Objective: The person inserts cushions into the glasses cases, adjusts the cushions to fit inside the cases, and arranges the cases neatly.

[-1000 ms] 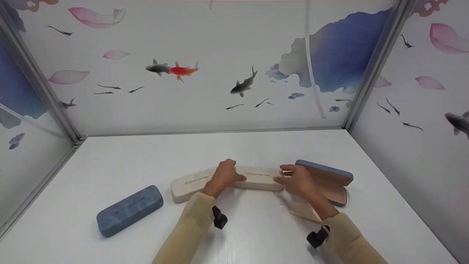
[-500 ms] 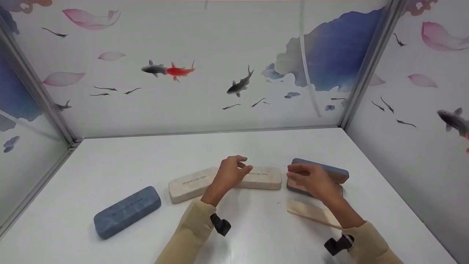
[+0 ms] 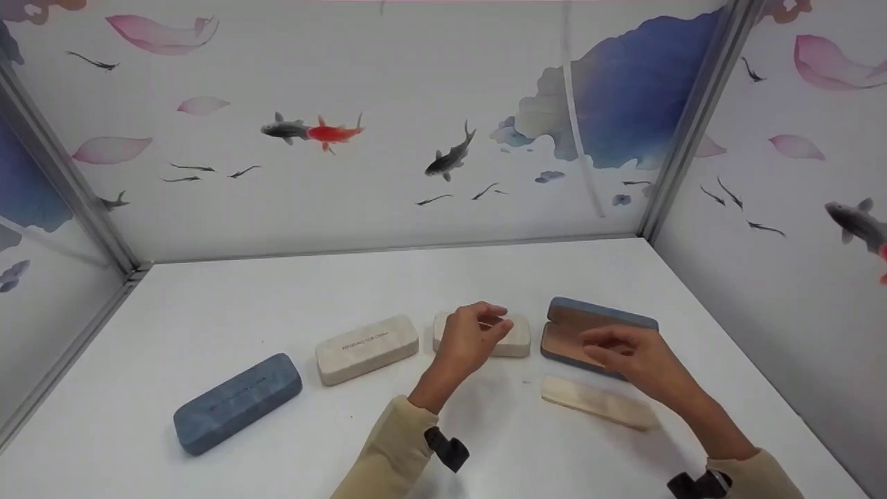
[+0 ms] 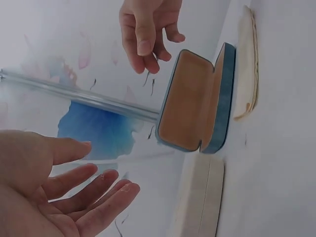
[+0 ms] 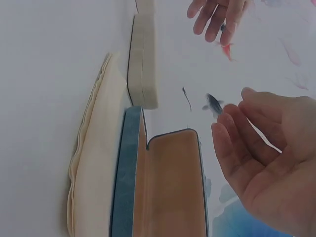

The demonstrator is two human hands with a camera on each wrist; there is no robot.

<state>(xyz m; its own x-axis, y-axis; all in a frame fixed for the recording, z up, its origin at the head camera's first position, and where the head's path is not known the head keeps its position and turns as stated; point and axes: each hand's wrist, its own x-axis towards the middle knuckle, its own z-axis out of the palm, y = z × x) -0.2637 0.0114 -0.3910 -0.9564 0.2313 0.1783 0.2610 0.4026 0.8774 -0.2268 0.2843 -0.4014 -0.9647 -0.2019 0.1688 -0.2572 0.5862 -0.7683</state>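
My left hand hovers over the right-hand cream glasses case, hiding its middle. Its fingers are relaxed and hold nothing, as the left wrist view shows of the same hand. My right hand hangs in front of an open blue glasses case, covering part of its brown lining. Loosely bent fingers and a bare palm show on this hand in the right wrist view. Between the open case and me lies a flat, folded cream cloth pouch, partly below the right hand.
Left of the middle lies a second cream glasses case, closed, with printed lettering. Farther left is a closed blue glasses case, set at a slant. Printed wall panels enclose the white table at the back and sides.
Both hands have come off the right-hand cream case. The left hand has risen and shifted right over it; the right hand has moved right and towards me, past the open blue case.
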